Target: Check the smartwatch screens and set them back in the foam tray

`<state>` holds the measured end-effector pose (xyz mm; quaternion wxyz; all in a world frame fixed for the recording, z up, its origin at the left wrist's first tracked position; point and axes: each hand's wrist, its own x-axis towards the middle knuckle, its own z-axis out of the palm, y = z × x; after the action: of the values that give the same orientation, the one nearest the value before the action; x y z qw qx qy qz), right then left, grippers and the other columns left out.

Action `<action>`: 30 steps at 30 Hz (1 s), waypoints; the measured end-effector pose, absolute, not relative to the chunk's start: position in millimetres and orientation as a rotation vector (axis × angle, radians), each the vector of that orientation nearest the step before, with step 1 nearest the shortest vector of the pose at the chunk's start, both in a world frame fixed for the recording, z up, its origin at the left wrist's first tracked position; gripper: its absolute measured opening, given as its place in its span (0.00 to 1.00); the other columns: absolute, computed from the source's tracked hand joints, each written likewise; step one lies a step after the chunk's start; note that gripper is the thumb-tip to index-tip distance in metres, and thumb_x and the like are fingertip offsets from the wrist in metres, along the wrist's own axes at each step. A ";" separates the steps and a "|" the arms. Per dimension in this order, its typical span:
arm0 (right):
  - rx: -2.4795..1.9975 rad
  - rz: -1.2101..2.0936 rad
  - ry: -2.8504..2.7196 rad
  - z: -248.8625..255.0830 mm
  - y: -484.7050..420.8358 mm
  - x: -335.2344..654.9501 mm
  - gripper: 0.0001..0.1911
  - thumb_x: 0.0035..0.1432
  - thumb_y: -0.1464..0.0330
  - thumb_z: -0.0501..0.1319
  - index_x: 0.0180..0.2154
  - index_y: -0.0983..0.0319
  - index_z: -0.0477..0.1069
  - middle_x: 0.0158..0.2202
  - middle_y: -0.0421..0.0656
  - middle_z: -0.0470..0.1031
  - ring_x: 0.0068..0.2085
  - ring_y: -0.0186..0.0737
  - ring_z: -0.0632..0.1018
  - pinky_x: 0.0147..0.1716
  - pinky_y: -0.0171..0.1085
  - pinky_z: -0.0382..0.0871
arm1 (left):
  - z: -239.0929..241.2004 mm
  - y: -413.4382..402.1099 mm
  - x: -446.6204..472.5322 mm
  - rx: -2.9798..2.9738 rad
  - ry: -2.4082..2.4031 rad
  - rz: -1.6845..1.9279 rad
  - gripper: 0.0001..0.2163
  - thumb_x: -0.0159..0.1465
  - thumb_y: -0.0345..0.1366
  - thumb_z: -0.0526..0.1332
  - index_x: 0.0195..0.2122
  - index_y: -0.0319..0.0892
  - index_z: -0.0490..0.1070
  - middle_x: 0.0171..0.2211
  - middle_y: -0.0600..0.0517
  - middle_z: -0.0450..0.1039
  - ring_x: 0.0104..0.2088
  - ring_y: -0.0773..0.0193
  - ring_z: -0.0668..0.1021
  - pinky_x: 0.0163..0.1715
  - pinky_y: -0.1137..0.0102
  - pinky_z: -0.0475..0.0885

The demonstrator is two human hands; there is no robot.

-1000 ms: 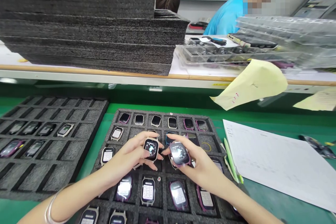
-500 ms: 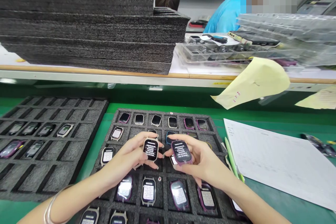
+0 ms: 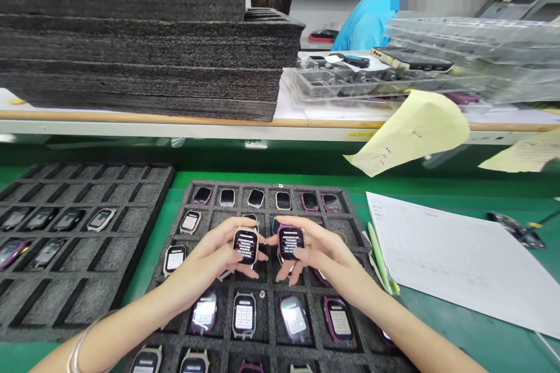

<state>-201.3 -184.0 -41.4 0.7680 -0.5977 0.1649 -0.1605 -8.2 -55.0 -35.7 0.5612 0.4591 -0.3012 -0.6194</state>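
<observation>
My left hand is closed round a beige-cased smartwatch body whose lit screen shows lines of text. My right hand grips a purple-cased smartwatch body with a similar text screen. Both are held side by side, screens up, just above the black foam tray in front of me. That tray's pockets hold several more watch bodies, some lit, some dark. A bracelet rings my left wrist.
A second foam tray with several watches lies to the left. A white sheet and green pen lie right. On the shelf behind: stacked foam trays, clear plastic trays, yellow paper. Two people sit beyond.
The right hand turned the purple watch level and drew it beside the left one. Both screens switched from a graphic to text. The view shifted slightly left.
</observation>
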 end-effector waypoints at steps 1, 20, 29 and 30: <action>-1.308 -0.360 0.369 -40.0 -182.8 -201.5 0.20 0.64 0.66 0.62 0.57 0.60 0.66 0.36 0.44 0.79 0.32 0.43 0.83 0.28 0.36 0.78 | -36.4 -54.4 -8.5 1.074 -0.722 -1.452 0.16 0.61 0.30 0.58 0.51 0.45 0.69 0.48 0.46 0.73 0.47 0.53 0.77 0.41 0.61 0.77; -1.369 -0.411 0.386 -29.8 -182.5 -206.5 0.16 0.68 0.58 0.57 0.49 0.61 0.72 0.41 0.49 0.81 0.27 0.43 0.83 0.26 0.37 0.79 | -34.4 -53.6 -6.0 0.998 -0.813 -1.372 0.15 0.63 0.27 0.60 0.51 0.43 0.68 0.49 0.45 0.75 0.47 0.54 0.79 0.41 0.64 0.79; -1.441 -0.361 0.440 -29.8 -185.0 -212.4 0.14 0.70 0.58 0.56 0.49 0.59 0.72 0.41 0.48 0.82 0.26 0.41 0.83 0.25 0.34 0.78 | -33.3 -53.9 -6.5 0.990 -0.824 -1.360 0.11 0.65 0.32 0.63 0.48 0.41 0.68 0.43 0.46 0.76 0.40 0.59 0.81 0.35 0.68 0.81; -1.465 -0.352 0.449 -29.7 -185.6 -215.6 0.14 0.70 0.58 0.56 0.49 0.59 0.72 0.42 0.48 0.81 0.26 0.41 0.82 0.25 0.34 0.78 | -33.2 -53.6 -6.5 0.996 -0.828 -1.361 0.11 0.65 0.32 0.63 0.48 0.41 0.68 0.43 0.46 0.76 0.40 0.60 0.81 0.34 0.68 0.81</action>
<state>-215.6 -185.6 -29.7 0.7065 -0.6595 0.2019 -0.1585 -6.5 -53.6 -33.2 0.5902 0.4278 -0.3557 -0.5849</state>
